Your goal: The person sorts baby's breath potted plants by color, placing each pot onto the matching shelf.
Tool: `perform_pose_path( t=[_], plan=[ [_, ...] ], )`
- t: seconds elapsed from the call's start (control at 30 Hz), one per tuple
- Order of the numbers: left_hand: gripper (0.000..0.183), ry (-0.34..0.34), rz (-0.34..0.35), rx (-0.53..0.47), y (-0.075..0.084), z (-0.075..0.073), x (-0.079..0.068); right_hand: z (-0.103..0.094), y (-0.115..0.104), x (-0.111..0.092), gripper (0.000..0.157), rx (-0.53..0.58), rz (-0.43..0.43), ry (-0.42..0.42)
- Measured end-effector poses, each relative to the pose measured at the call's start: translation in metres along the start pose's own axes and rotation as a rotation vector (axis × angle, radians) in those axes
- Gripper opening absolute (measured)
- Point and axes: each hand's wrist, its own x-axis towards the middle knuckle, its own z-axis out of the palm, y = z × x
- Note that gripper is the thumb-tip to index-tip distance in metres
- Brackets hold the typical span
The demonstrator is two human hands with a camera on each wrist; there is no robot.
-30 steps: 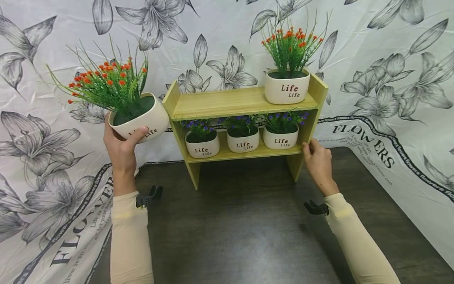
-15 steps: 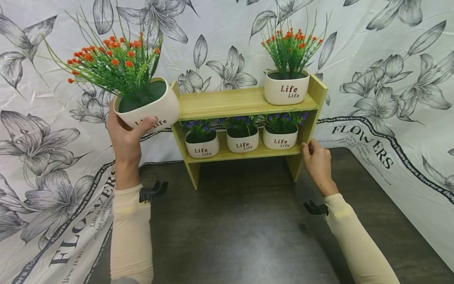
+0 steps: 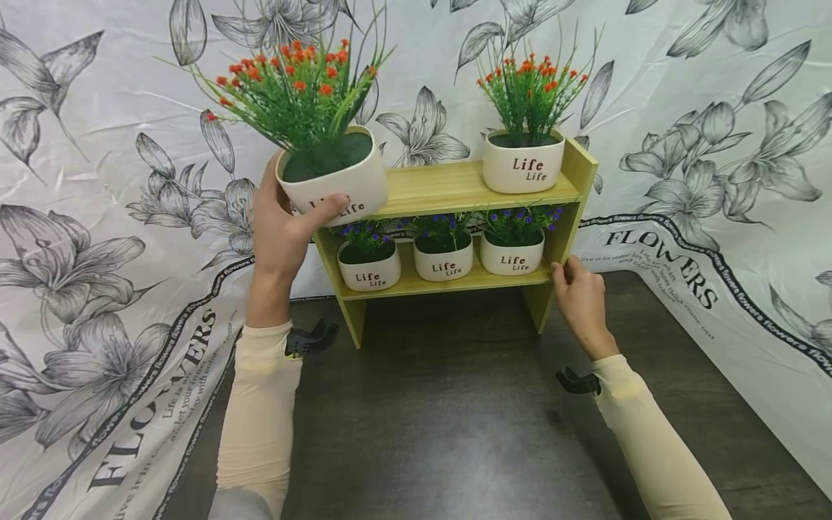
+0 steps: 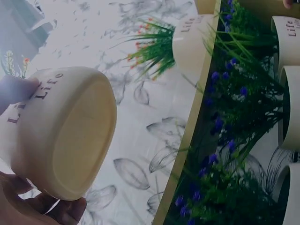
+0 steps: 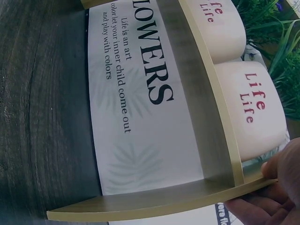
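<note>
My left hand (image 3: 281, 235) grips a white "Life" flowerpot (image 3: 344, 184) with artificial orange flowers and grass. The pot is tilted and held above the left end of a small wooden shelf (image 3: 432, 184). In the left wrist view, the pot's bare underside (image 4: 84, 140) faces the camera, with the thumb across the lettering and the fingers behind. My right hand (image 3: 581, 307) pinches the shelf's right side panel (image 5: 140, 211), thumb on the inner face and fingers outside. Another orange-flowered pot (image 3: 523, 166) stands upright at the top board's right end.
Three white pots with purple flowers stand on the lower board: left pot (image 3: 369, 269), middle pot (image 3: 444, 258), right pot (image 3: 513, 254). The shelf stands on a dark wooden table (image 3: 422, 419). A white flower-printed cloth (image 3: 188, 166) hangs behind and along the sides.
My left hand has carried the orange-flowered pot rightward and up, from beside the shelf to above its left end. My right hand has stayed on the side panel.
</note>
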Motion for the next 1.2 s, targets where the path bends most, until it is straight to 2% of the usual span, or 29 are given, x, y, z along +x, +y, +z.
perform_pose_path(
  t=[0.23, 0.43, 0.6, 0.77, 1.03, 1.2],
  plan=[
    [0.08, -0.087, -0.072, 0.081, -0.005, 0.019, 0.01, 0.001, 0.001, -0.001, 0.019, 0.006, -0.005, 0.001],
    [0.083, -0.12, -0.132, 0.159, -0.011, 0.035, 0.018, 0.0, 0.001, -0.002, 0.019, 0.003, -0.009, 0.005],
    [0.086, -0.127, -0.166, 0.179, -0.014, 0.043, 0.025, 0.0, 0.001, -0.001, 0.019, 0.0, -0.006, 0.009],
    [0.09, -0.119, -0.211, 0.198, -0.019, 0.048, 0.033, 0.0, 0.001, -0.001, 0.018, -0.004, 0.002, 0.005],
    [0.093, -0.103, -0.266, 0.306, -0.03, 0.049, 0.044, -0.001, -0.001, 0.0, 0.017, -0.007, -0.004, 0.009],
    [0.096, -0.114, -0.332, 0.326, -0.036, 0.049, 0.048, 0.0, 0.0, 0.0, 0.019, -0.011, -0.003, 0.005]
  ],
)
